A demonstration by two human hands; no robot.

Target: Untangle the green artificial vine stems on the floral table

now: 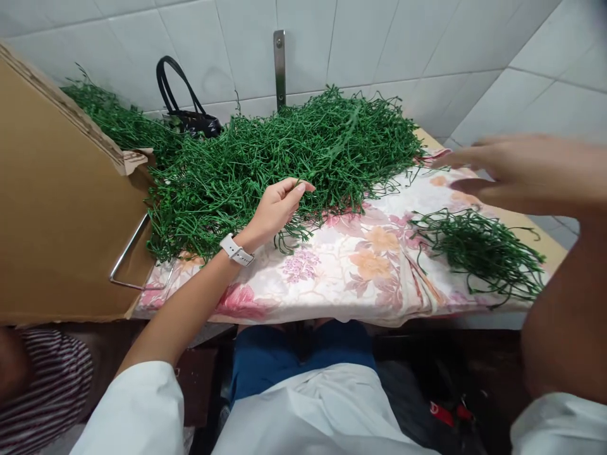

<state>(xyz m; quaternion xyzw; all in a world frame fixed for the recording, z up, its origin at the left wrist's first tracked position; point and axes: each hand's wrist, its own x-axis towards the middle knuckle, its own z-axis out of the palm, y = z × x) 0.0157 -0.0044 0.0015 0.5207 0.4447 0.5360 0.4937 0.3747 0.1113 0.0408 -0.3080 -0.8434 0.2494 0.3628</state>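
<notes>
Most of the green stems lie in one large heap (289,151) along the wall side of the flowered cloth (308,300), with a much smaller bunch (488,249) apart from it on the right. If that bunch is the finished portion, we judge that the work is in its early part, with the bulk left to pick through.

Our left hand (275,208) is at the near edge of the heap, thumb and forefinger pressed together — they appear to pinch a thin stem (300,182). Our right hand (526,174) is above the far side of the bunch, fingers stretched out and thumb apart; we see nothing in it.

That hand is blurred, so its fingertips are hard to read. Our right forearm (588,284) cuts across the bunch's outer end, and the cardboard (61,208) blocks part of the heap's left side. The black bag (199,122) is half hidden behind the greens. At the lower left, a striped garment (52,373) is cut off by the frame.
</notes>
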